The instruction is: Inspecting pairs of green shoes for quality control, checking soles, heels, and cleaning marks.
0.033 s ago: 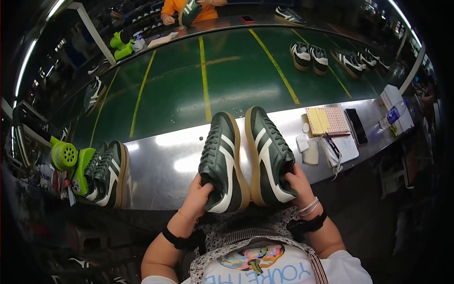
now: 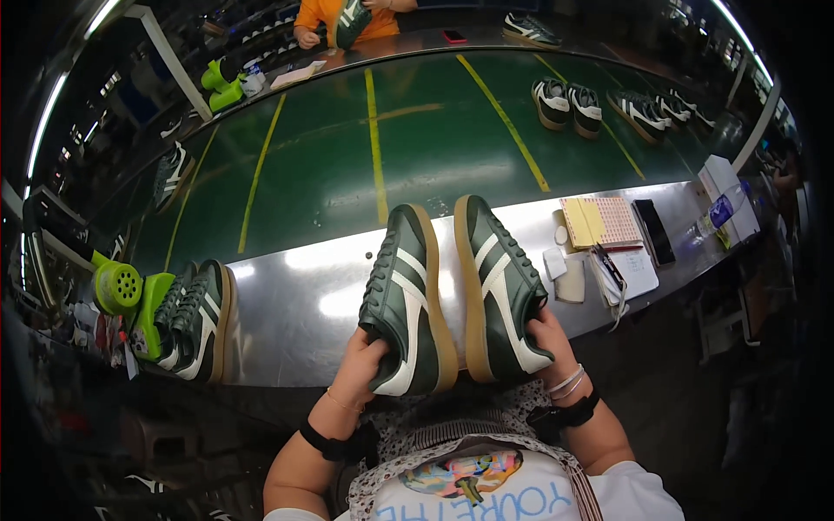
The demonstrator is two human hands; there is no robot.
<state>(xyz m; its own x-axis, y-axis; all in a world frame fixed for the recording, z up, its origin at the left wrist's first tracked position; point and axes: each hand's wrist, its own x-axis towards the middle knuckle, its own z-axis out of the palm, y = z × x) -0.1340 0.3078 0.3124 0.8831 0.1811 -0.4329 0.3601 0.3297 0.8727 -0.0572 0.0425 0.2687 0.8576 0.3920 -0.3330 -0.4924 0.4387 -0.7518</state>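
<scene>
My left hand [image 2: 360, 365] grips a dark green sneaker [image 2: 405, 291] at its heel opening, fingers partly inside. A matching sneaker [image 2: 497, 282] is held the same way in my right hand [image 2: 553, 343]. Both shoes have white stripes, white heel patches and gum-brown soles. They are tilted with soles facing each other, a narrow gap between them, toes pointing away from me over the metal table edge [image 2: 295, 347]. The fingertips are hidden inside the shoes.
Another pair of green sneakers [image 2: 205, 317] stands at the left beside a lime-green device [image 2: 119, 286]. Notepads [image 2: 632, 271], a phone [image 2: 653, 231] and a bottle [image 2: 723, 210] lie at the right. Beyond is a green conveyor belt [image 2: 321, 156] carrying more shoes; an orange-shirted person [image 2: 373, 26] works across it.
The two sneakers have turned slightly and their soles are a little farther apart around the middle. Both hands keep their hold.
</scene>
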